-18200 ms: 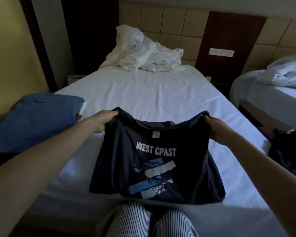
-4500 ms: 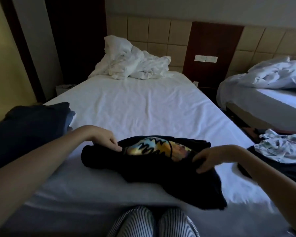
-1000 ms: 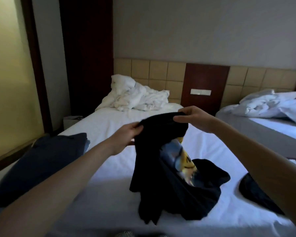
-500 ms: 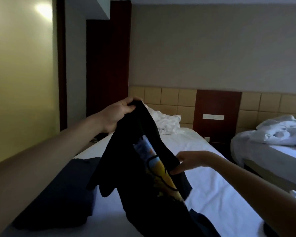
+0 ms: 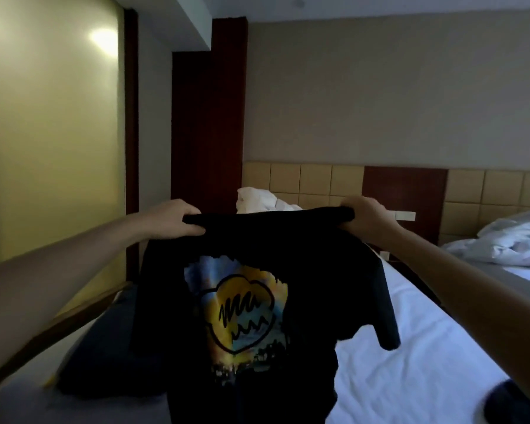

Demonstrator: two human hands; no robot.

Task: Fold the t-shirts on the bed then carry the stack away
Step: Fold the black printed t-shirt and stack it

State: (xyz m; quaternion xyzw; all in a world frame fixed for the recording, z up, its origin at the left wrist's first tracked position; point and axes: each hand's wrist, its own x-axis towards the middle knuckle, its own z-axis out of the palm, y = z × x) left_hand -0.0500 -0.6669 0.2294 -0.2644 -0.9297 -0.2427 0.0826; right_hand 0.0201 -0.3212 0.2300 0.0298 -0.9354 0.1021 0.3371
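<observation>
A black t-shirt [image 5: 312, 264] with a yellow and blue heart print hangs spread out in front of me, above the white bed [image 5: 410, 362]. My left hand [image 5: 178, 218] grips its left shoulder and my right hand [image 5: 364, 217] grips its right shoulder, both held up at about the same height. The shirt's lower part drops out of the frame's bottom edge. A stack of dark folded shirts [image 5: 104, 356] lies on the bed at the lower left, partly hidden behind the hanging shirt.
Crumpled white bedding [image 5: 263, 201] sits at the head of the bed. A second bed with a white duvet [image 5: 508, 240] stands to the right. A dark garment [image 5: 508, 402] shows at the lower right corner. A yellow wall runs along the left.
My right hand has moved from the shirt's middle up to its right shoulder, and the shirt now hangs spread flat between both hands with the print facing me.
</observation>
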